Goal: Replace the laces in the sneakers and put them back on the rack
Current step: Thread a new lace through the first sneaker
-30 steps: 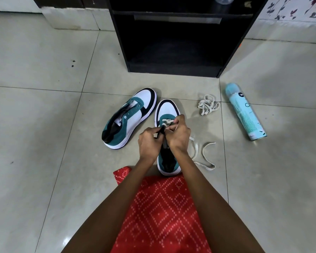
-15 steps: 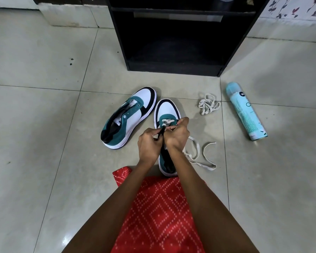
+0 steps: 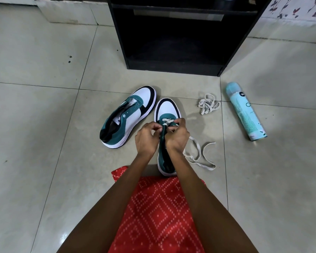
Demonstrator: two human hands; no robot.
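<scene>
Sneaker point(image 3: 167, 110) before rack point(image 3: 171, 68), left hand point(image 3: 146, 139) and right hand point(image 3: 177, 137) pinching lace point(image 3: 167, 122); spray can point(image 3: 244, 112) lettering illegible.

pale blue spray can point(image 3: 246, 111) lying on tiled floor point(image 3: 35, 125), red patterned cloth point(image 3: 159, 212)

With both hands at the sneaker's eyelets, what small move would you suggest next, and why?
Probably draw the lace through the next eyelet: the sneaker shows only one crossing near the toe, the left hand and right hand pinch there, and slack lies beside it.
</scene>
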